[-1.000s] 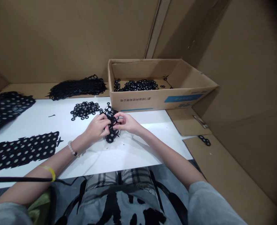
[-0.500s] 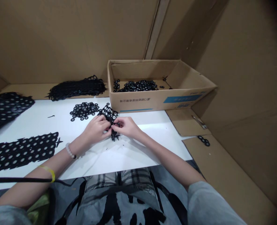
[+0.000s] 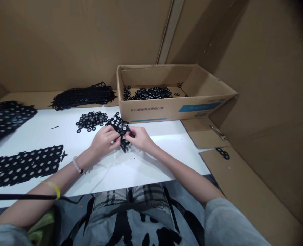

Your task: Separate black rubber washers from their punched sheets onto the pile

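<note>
Both my hands grip a black perforated sheet of joined rings [image 3: 121, 127] above the white tabletop. My left hand [image 3: 105, 138] is closed on its left side, thumb and fingers pinched together. On the right side, my right hand [image 3: 138, 137] pinches the sheet's edge between thumb and fingertips. The fingers hide part of the sheet. A pile of loose black rings [image 3: 91, 120] lies just beyond my left hand. Another flat sheet of black rings [image 3: 25, 166] rests to the left, near my left forearm.
An open cardboard box [image 3: 151, 111] holding many black rings [image 3: 154, 93] stands behind my hands. Stacked black sheets [image 3: 83, 95] lie at the back, with more sheets [image 3: 6, 119] far left. Tweezers [image 3: 218, 132] and a few joined rings [image 3: 222, 153] lie right. A black cable [image 3: 23, 196] crosses my left forearm.
The sheet has turned between my hands, so more of its ringed face shows. My right hand has shifted slightly right, while my left hand stays nearly in place.
</note>
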### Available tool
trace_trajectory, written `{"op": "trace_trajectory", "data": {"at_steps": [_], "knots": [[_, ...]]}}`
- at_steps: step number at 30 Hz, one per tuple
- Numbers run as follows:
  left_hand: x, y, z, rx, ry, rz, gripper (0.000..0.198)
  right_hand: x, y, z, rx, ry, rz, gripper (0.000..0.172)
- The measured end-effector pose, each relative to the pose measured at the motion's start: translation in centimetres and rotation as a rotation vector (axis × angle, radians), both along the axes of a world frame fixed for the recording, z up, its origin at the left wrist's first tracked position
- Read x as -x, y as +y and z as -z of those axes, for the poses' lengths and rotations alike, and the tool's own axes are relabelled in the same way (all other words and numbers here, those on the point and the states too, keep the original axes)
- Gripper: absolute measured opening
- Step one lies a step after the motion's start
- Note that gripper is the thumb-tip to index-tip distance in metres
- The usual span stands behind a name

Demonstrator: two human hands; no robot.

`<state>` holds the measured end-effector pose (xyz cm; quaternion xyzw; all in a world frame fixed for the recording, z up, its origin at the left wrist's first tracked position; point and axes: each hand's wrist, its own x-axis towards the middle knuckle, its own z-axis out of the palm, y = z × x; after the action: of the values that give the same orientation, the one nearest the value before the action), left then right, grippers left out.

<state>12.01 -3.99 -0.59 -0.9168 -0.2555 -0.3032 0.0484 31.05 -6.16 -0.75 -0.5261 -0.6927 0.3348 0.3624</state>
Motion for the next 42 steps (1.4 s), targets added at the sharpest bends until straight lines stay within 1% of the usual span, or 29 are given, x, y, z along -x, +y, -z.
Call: {"op": "trace_trajectory", "data": {"at_steps": [2, 5, 7, 10, 13, 15, 18, 21, 23, 24, 25, 27, 29, 31, 33, 35, 37, 38, 40, 42], "knots": [[0.1, 0.0, 0.0, -0.046, -0.035, -0.006, 0.020, -0.1, 0.4, 0.6, 0.085, 0.062, -0.009, 0.017], [0.2, 0.0, -0.1, -0.071, -0.053, -0.001, 0.014, -0.1, 0.9, 1.3, 0.226, 0.199, -0.050, 0.016], [0.1, -0.1, -0.2, -0.067, -0.025, 0.022, 0.015, -0.1, 1.0, 1.7, 0.292, 0.277, -0.074, 0.020], [0.0, -0.2, -0.3, -0.078, 0.030, 0.055, 0.015, -0.1, 1.0, 1.8, 0.292, 0.322, -0.099, 0.027], [-0.1, -0.2, -0.3, -0.098, 0.056, 0.065, 0.016, 0.0, 1.0, 1.8, 0.258, 0.372, -0.136, 0.028], [-0.1, -0.2, -0.1, -0.111, 0.057, 0.056, 0.017, 0.0, 1.0, 1.8, 0.279, 0.418, -0.154, 0.028], [0.0, -0.2, 0.0, -0.156, 0.042, 0.055, 0.017, -0.2, 1.1, 1.9, 0.291, 0.383, -0.142, 0.027], [0.5, 0.0, -0.1, -0.186, -0.010, 0.089, 0.013, -0.4, 1.2, 2.0, 0.245, 0.237, -0.116, 0.024], [1.2, 0.5, -0.4, -0.186, -0.099, 0.069, 0.010, -0.5, 1.3, 1.9, 0.208, 0.131, -0.079, 0.021], [1.6, 1.0, -0.5, -0.183, -0.148, 0.026, 0.010, -0.5, 1.3, 1.8, 0.221, 0.106, -0.060, 0.020], [2.2, 1.6, -0.7, -0.181, -0.196, -0.044, 0.012, -0.5, 1.3, 1.7, 0.263, 0.115, -0.047, 0.019], [3.4, 3.0, -0.9, -0.162, -0.238, -0.248, 0.024, -0.5, 1.2, 1.2, 0.415, 0.225, -0.066, 0.018], [4.7, 4.4, -0.8, -0.117, -0.219, -0.472, 0.032, -0.6, 1.1, 0.7, 0.549, 0.375, -0.157, 0.018], [5.8, 5.5, -0.4, -0.033, -0.139, -0.645, 0.034, -0.7, 0.9, 0.2, 0.600, 0.494, -0.293, 0.028], [6.3, 6.0, 0.3, 0.060, -0.033, -0.751, 0.034, -0.8, 0.8, -0.2, 0.594, 0.578, -0.370, 0.039], [6.4, 6.1, 0.8, 0.116, 0.046, -0.801, 0.035, -0.8, 0.8, -0.5, 0.568, 0.623, -0.353, 0.039], [5.9, 5.8, 0.8, 0.121, 0.070, -0.796, 0.037, -0.7, 0.8, -0.5, 0.563, 0.622, -0.305, 0.033], [5.5, 5.6, 0.6, 0.114, 0.066, -0.766, 0.037, -0.6, 0.8, -0.4, 0.571, 0.605, -0.289, 0.031], [4.7, 5.0, 0.1, 0.108, 0.062, -0.640, 0.033, -0.6, 0.9, -0.1, 0.571, 0.535, -0.285, 0.030], [3.9, 4.4, -0.6, 0.116, 0.075, -0.460, 0.027, -0.6, 0.9, 0.5, 0.483, 0.417, -0.294, 0.034]]}}
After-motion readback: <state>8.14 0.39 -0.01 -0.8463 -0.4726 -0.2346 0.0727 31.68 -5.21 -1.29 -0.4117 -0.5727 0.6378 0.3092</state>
